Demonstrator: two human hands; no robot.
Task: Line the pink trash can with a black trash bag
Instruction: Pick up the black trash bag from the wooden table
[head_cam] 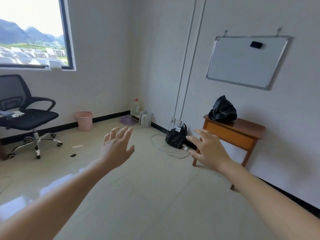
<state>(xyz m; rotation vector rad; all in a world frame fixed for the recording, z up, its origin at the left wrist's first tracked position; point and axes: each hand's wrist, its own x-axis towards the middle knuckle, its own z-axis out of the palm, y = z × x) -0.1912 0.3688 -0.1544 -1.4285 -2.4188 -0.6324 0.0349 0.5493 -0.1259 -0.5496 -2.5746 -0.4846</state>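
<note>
The pink trash can (83,120) stands on the floor against the far wall, under the window, with no bag visible in it. A crumpled black trash bag (222,109) lies on the small wooden table (242,129) at the right wall. Another black bag (176,136), filled, sits on the floor near the wall socket. My left hand (117,146) and my right hand (207,149) are stretched out in front of me, fingers spread, holding nothing, well short of the can and both bags.
A black office chair (26,115) stands at the left near the can. A grey cable (162,148) loops on the tiled floor by the filled bag. A whiteboard (245,61) hangs above the table. A water jug (135,107) and white racks (145,118) fill the corner.
</note>
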